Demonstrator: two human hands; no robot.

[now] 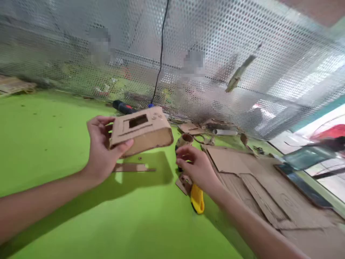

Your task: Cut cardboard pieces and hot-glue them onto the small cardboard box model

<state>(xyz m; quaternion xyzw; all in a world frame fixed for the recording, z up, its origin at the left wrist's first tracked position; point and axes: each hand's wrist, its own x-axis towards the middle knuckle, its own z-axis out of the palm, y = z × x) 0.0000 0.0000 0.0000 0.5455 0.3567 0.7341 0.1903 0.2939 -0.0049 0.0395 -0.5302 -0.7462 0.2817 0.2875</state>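
Observation:
My left hand (101, 149) grips a small cardboard box (144, 135) by its left end, thumb on the front edge and fingers behind. The box is raised and tilted above the green table. It has a rectangular opening and small raised dots on its top face. My right hand (195, 167) is off the box, fingers loosely curled and apart, with nothing visible in them. Just behind it stands a cardboard tube (186, 138), partly hidden by the fingers. Below the right hand lie a yellow-handled cutter (197, 201) and a small cardboard piece with holes (184, 183).
Cardboard sheets (234, 160) cover the right side of the green table (129, 223). A thin cardboard strip (129, 167) lies under the box. A dark power tool (122, 107), a white tube (225, 132) and scraps line the perforated metal screen (140, 46). A black cable (161, 46) hangs there.

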